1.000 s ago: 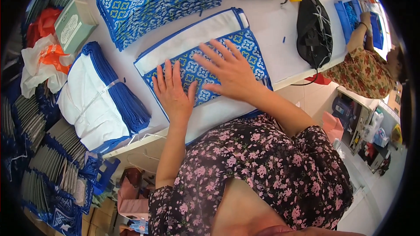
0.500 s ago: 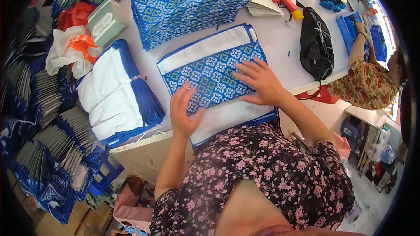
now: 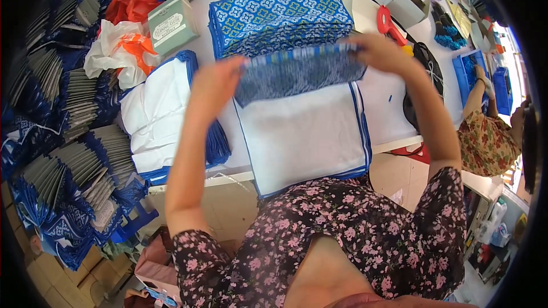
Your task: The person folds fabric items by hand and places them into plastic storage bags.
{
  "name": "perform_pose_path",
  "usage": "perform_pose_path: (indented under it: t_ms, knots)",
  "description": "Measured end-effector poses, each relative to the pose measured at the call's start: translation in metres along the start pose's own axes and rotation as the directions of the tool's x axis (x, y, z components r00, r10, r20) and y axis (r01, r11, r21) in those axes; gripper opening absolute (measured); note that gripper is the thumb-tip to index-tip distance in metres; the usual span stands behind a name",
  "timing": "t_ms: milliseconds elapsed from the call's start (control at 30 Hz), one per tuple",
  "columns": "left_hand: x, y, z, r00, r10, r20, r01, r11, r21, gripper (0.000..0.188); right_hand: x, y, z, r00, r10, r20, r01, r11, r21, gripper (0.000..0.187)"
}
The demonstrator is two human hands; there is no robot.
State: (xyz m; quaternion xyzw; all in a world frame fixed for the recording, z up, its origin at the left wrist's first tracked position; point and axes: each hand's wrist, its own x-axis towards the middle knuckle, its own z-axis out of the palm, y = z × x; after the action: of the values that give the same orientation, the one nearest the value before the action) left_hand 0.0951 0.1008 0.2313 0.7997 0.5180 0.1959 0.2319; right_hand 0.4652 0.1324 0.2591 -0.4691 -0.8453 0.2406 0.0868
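A blue patterned cloth (image 3: 299,74), blurred by motion, hangs stretched between my two hands. My left hand (image 3: 220,82) pinches its left corner, and at its right corner my right hand (image 3: 374,54) is closed. Below it on the table, close to my body, lies a stack of white cloths (image 3: 305,134) with blue edges. Just beyond the held cloth rises a tall pile of folded blue patterned cloths (image 3: 279,11). Left of the white stack, another bundle of white cloths (image 3: 162,117) with blue borders is tied round with a band.
Many folded blue cloths with grey cards (image 3: 83,100) crowd the left side. Near them are a green-grey box (image 3: 171,25) and a white and orange plastic bag (image 3: 123,51). At the right lie a red tool (image 3: 388,24) and a black bag (image 3: 422,63). A co-worker (image 3: 491,137) sits far right.
The patterned cloth that lay flat under my open hands is now lifted and carried away from me toward the patterned pile. White cloth shows where it lay. The view has shifted slightly.
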Motion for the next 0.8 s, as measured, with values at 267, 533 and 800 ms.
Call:
perform_pose_path:
  t_ms: [267, 533, 800]
  knots:
    - [0.072, 0.024, -0.096, 0.808, 0.378, -0.453, -0.254, 0.916, 0.31, 0.035, 0.063, -0.033, -0.088, 0.883, -0.125, -0.453, 0.061, 0.986, -0.154, 0.034]
    - [0.055, -0.075, 0.026, 0.953, 0.227, -0.2, -0.167, 0.946, 0.278, 0.058, 0.066, 0.034, 0.049, 0.874, -0.307, -0.376, 0.082, 0.856, -0.51, 0.041]
    - [-0.109, 0.006, 0.036, 0.981, 0.075, -0.179, -0.104, 0.982, -0.16, 0.046, -0.102, -0.039, 0.094, 0.955, -0.291, -0.051, 0.29, 0.957, -0.015, 0.036]
